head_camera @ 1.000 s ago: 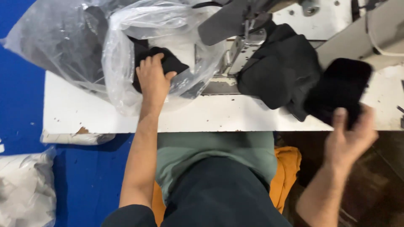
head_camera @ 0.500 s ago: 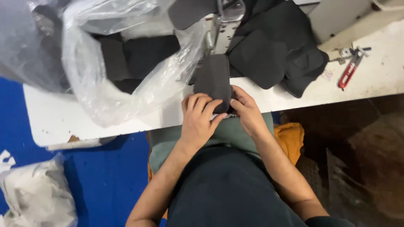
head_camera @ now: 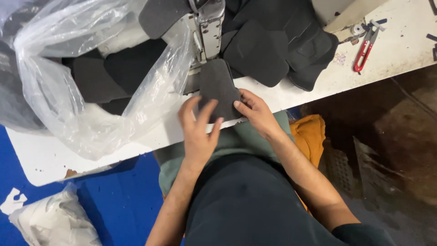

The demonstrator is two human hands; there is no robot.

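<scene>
Tabletop (head_camera: pixel 136 150): white, runs slantwise across the upper half of the view, its near edge just in front of the person's lap.
Plastic bag (head_camera: pixel 68 91): large, clear and crumpled, lies on the left part of the tabletop; dark flat pieces show through its wall.
Heap of dark pieces (head_camera: pixel 277 45): black padded cut shapes piled on the tabletop to the right of the machine, overlapping one another.
Sewing machine (head_camera: pixel 210 23): a grey metal head stands at the top centre, between the bag and the heap; its lower end comes down just above the dark grey piece.
Dark grey piece (head_camera: pixel 218 89): a flat shield-shaped fabric piece lies on the tabletop under the machine head, its lower end reaching the tabletop's near edge.
Left hand (head_camera: pixel 199 127): fingers spread and apart, lies at the tabletop edge, fingertips touching the lower left of the dark grey piece; it grips nothing.
Right hand (head_camera: pixel 255 109): pinches the lower right edge of the dark grey piece between thumb and fingers.
Red snips (head_camera: pixel 363 50): small thread clippers with red handles lie on the tabletop at the far right, well apart from both hands.
</scene>
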